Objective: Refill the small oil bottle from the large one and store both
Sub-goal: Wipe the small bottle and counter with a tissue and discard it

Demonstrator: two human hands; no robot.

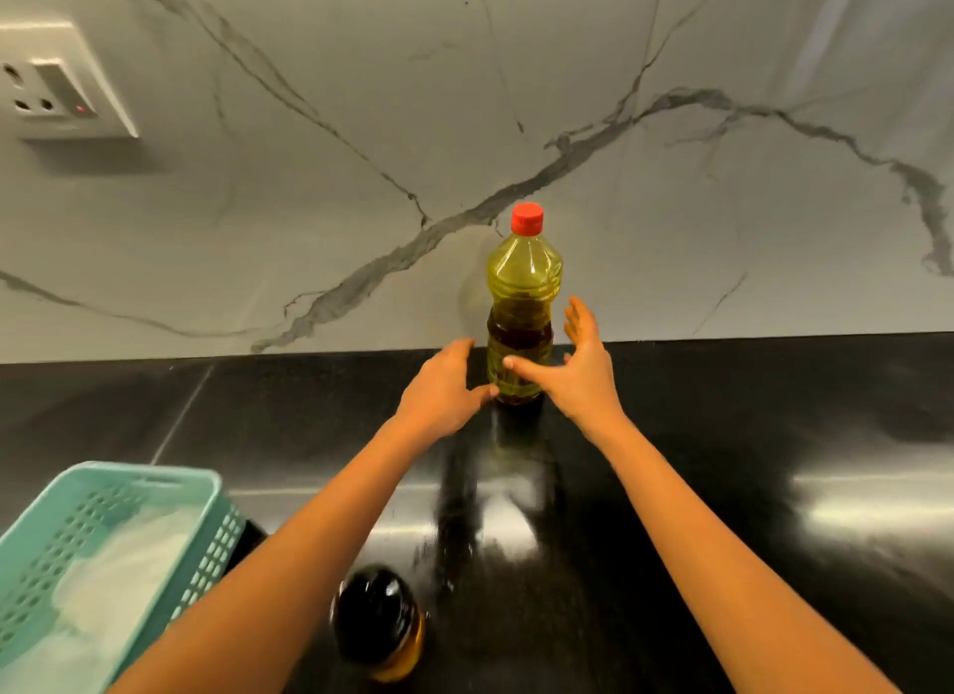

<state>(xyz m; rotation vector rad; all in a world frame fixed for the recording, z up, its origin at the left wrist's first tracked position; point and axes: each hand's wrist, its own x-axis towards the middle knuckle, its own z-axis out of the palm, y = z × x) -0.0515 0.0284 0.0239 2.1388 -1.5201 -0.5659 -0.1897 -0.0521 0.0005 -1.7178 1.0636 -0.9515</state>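
Observation:
The large oil bottle [524, 275], clear plastic with yellow oil and a red cap, stands upright at the back of the black counter [722, 435] against the marble wall. My left hand [444, 388] is at its lower left side, thumb tip near the base. At the bottle's right side is my right hand [578, 363], fingers spread, thumb lying across the front of the bottle. Neither hand is closed around it. The small oil bottle [379, 621], dark with amber oil, stands near the front edge, partly hidden by my left forearm.
A teal perforated plastic basket [206, 487] with something white inside sits at the front left. A wall socket [57, 84] is high on the left of the marble backsplash. Bare counter stretches to the right.

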